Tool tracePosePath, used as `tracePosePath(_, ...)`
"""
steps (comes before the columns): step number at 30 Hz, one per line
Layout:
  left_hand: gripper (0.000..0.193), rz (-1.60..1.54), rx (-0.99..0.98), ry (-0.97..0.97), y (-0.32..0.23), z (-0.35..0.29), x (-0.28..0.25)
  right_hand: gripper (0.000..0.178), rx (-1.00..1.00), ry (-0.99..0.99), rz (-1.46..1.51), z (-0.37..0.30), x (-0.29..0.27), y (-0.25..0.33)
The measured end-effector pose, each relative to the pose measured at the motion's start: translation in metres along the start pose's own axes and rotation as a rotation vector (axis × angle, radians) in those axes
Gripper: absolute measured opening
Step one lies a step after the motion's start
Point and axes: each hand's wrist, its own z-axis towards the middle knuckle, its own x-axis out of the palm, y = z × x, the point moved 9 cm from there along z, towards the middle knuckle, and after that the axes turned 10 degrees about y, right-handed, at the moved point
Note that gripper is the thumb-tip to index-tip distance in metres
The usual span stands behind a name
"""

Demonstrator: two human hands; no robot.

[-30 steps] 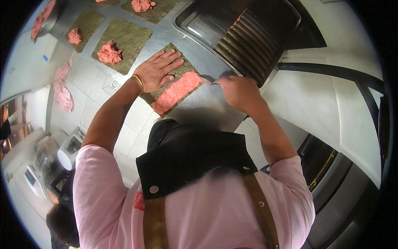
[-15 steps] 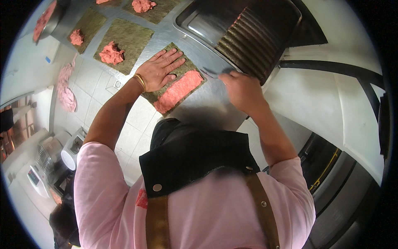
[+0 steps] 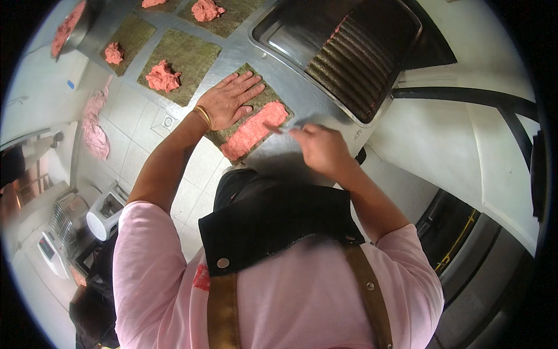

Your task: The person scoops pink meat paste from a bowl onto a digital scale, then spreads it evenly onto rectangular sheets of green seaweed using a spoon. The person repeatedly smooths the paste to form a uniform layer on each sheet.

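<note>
Dark green, thin and square-cornered, a seaweed-like sheet (image 3: 269,98) lies at the near edge of a metal table (image 3: 280,71), with a band of pink paste (image 3: 250,135) across its nearer half. The person's left hand (image 3: 229,102) is spread flat on the farther half, thumb apart from the fingers, covering much of that bare part; a gold-coloured bracelet (image 3: 203,118) circles the wrist. The right hand (image 3: 322,148) is curled around a slim, knife-like tool (image 3: 274,128), whose tip is at the paste; its handle is hidden in the fist.

Just beyond the right hand, a shallow metal tray (image 3: 290,32) takes up the table's right side, bearing a close row of dark green rolls (image 3: 354,64). To the upper left, a larger-looking sheet (image 3: 192,51) bears a rough pink lump (image 3: 163,76), with more topped sheets past it and a metal bowl (image 3: 74,41) of pink paste at the far left. A black apron (image 3: 279,212) blocks the view below the table edge. Crumpled pink material (image 3: 96,136) lies on the tiled floor (image 3: 125,131), near a small drain (image 3: 168,121).
</note>
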Motion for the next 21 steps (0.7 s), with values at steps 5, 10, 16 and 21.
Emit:
tracePosePath(5,0.066,-0.012,-0.034,-0.038,0.000,0.001,-0.001,0.034,0.087,-0.015,-0.027,0.014,0.003,-0.019)
tracePosePath(10,0.065,0.000,-0.092,-0.051,0.002,0.003,-0.003,0.034,-0.022,-0.018,-0.018,0.012,-0.011,0.010)
tracePosePath(16,0.065,-0.013,-0.081,-0.075,0.000,0.003,-0.002,0.037,-0.161,0.066,-0.014,0.005,0.025,0.043)
tracePosePath(21,0.065,-0.022,-0.085,-0.050,0.000,0.003,0.002,0.040,0.006,-0.037,0.045,0.010,0.013,0.009)
